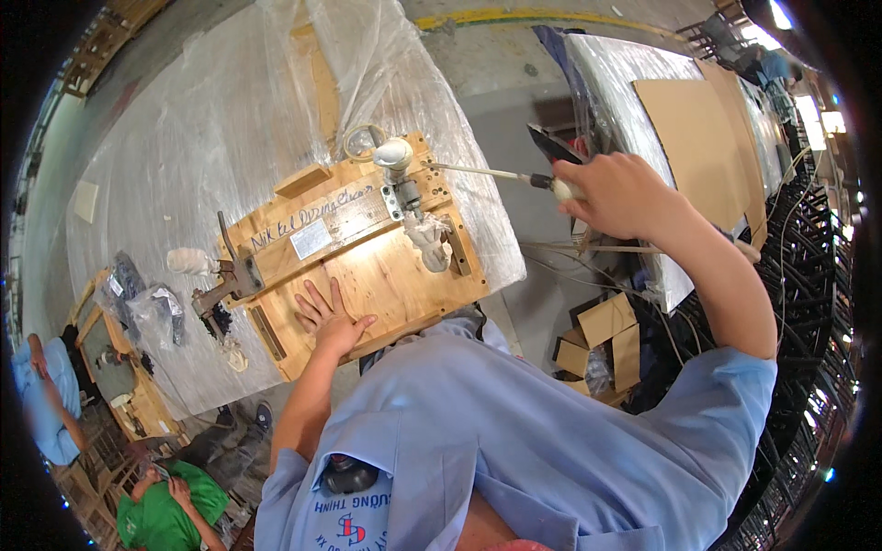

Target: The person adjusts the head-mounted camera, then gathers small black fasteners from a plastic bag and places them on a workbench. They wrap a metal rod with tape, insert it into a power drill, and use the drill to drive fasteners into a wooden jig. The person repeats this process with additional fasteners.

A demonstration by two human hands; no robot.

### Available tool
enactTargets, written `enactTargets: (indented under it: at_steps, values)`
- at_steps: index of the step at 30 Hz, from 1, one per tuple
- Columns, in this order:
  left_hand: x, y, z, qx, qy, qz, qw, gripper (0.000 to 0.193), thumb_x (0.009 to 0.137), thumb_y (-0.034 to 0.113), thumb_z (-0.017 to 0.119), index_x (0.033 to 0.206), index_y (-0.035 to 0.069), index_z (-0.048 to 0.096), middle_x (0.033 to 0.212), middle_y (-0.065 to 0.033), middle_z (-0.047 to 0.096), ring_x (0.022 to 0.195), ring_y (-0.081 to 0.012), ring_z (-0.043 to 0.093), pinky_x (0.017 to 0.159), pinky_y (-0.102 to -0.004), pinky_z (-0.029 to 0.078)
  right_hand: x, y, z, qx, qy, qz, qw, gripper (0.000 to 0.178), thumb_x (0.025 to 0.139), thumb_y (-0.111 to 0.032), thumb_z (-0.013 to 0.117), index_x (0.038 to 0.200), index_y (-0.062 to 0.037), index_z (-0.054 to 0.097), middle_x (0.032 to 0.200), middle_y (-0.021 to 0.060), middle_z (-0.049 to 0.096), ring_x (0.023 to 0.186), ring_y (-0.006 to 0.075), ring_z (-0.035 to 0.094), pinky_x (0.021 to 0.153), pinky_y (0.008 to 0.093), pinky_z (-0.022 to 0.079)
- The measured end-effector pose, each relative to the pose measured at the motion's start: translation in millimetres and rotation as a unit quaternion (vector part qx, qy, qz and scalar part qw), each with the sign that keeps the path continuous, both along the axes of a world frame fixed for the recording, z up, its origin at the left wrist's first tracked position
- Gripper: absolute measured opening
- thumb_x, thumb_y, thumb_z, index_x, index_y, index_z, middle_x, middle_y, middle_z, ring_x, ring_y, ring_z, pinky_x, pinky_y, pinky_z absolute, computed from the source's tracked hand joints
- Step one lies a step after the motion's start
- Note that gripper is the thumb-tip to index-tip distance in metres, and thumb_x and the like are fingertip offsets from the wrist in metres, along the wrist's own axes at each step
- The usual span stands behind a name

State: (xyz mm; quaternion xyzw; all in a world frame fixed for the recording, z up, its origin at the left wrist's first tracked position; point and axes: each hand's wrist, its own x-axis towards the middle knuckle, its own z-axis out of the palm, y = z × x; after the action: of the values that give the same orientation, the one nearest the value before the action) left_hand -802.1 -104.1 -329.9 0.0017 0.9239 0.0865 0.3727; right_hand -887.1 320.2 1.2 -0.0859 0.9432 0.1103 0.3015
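My left hand (333, 321) lies flat, fingers spread, on the pale wooden board of a jig (386, 285). My right hand (616, 195) is raised off the jig's right side, its fingers closed round the pale grip of a long thin rod (487, 172). The rod's far end reaches the jig's right edge. A dark blade-shaped piece (551, 145) shows just beyond my right fingers; whether I hold it cannot be told. On the jig stand a metal clamp (401, 197) with white-wrapped ends and, at its left, another clamp (241, 275) with a wrapped handle (191, 262).
The jig rests on a big plastic-wrapped stack (211, 165). Plastic bags (156, 308) lie on it at left. To the right stand a wrapped stack with cardboard (689, 129), an opened carton (606, 340) and black metal frames (808, 303). A person in green (184, 505) is at lower left.
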Motion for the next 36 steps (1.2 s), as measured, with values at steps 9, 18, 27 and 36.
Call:
enactTargets:
  at_steps: [9,18,27,36]
  values:
    - [0,0,-2,-0.012,-0.001,-0.009,1.000,0.132,0.079,0.071,0.074,0.166,0.017,-0.009,0.163,-0.0324,-0.031,0.146,-0.0595,-0.030,0.114,-0.0760,-0.009,-58,-50,19,0.118,0.027,0.188,0.975,0.029,0.090,-0.026,0.068,0.115,-0.0117,0.073,0.090,0.0134,0.075,0.087,0.0320,0.075,0.077,0.0417,0.058]
    - [5,-3,-4,0.006,0.034,-0.008,0.999,0.131,0.078,0.070,0.075,0.167,0.017,-0.005,0.164,-0.0324,-0.029,0.147,-0.0612,-0.026,0.114,-0.0761,-0.008,-97,-153,55,0.220,-0.030,0.265,0.938,0.036,0.069,-0.022,0.086,0.104,-0.0143,0.082,0.102,0.0050,0.078,0.089,0.0256,0.076,0.072,0.0454,0.062]
    - [10,-6,-9,0.038,0.050,0.011,0.998,0.130,0.078,0.071,0.075,0.167,0.019,-0.004,0.164,-0.0308,-0.029,0.147,-0.0605,-0.027,0.114,-0.0786,-0.003,-92,-118,48,0.132,0.035,0.325,0.936,0.016,0.071,-0.012,0.075,0.085,-0.0134,0.082,0.088,0.0077,0.078,0.082,0.0275,0.075,0.067,0.0405,0.058]
    - [12,-10,-20,0.020,0.056,-0.001,0.998,0.129,0.077,0.075,0.073,0.167,0.021,-0.003,0.165,-0.0301,-0.029,0.147,-0.0593,-0.028,0.113,-0.0801,-0.003,-63,-83,59,0.094,0.121,0.242,0.958,0.014,0.077,-0.011,0.070,0.087,-0.0089,0.079,0.083,0.0127,0.075,0.082,0.0307,0.075,0.072,0.0422,0.058]
